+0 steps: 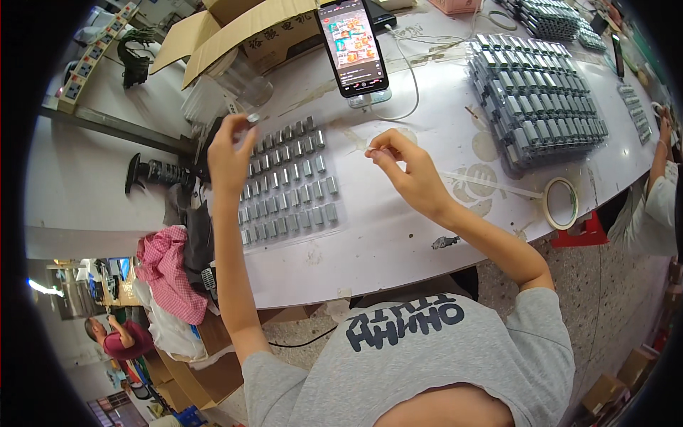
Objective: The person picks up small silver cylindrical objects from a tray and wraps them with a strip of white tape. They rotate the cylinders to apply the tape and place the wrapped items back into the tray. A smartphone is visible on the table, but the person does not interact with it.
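My left hand is raised over the far left corner of a clear plastic tray. Its fingers pinch a small shiny metal piece. Rows of short silver metal cylinders stand in the tray. To the right of the tray, above the white table, my right hand has thumb and fingertips pressed together. What they hold, if anything, is too small to name. From near my right wrist, a translucent strip of tape runs to a tape roll at the table's near right edge.
A phone showing a lit screen stands propped behind the tray, its white cable curling right. Stacked trays of metal cylinders rise at the right. An open cardboard box and a clear plastic cup stand back left. Another person's arm shows far right.
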Available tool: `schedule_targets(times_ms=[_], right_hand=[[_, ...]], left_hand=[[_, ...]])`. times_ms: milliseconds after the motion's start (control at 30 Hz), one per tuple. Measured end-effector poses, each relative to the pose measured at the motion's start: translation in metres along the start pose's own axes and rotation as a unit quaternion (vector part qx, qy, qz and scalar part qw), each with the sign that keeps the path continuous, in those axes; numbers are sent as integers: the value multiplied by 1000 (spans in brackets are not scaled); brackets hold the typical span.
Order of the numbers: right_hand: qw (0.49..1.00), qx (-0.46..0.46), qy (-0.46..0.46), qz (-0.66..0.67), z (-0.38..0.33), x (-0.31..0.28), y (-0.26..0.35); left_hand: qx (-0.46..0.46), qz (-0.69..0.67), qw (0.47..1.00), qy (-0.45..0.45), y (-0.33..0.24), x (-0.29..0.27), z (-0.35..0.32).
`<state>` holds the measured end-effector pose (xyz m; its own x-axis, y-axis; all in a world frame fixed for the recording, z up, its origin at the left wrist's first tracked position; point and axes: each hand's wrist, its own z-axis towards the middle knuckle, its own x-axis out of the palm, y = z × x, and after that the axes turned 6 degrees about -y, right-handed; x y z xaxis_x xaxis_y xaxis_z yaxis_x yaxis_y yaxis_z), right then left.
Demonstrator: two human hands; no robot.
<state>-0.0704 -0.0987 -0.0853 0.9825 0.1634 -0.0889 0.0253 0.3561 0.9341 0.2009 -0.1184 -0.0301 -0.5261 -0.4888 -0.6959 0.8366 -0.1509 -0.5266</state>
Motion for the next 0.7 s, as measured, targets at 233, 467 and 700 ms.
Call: schedule_targets(times_ms=[233,467,700], right_hand=[[996,71,25,55,1,2,-4],[994,83,27,62,8,-6,1],[992,106,35,59,7,-8,-3]], left_hand=[[20,-154,972,178,-67,63,33],[-3,-161,983,91,-54,95,61],[1,-336,942,4,-77,63,43]])
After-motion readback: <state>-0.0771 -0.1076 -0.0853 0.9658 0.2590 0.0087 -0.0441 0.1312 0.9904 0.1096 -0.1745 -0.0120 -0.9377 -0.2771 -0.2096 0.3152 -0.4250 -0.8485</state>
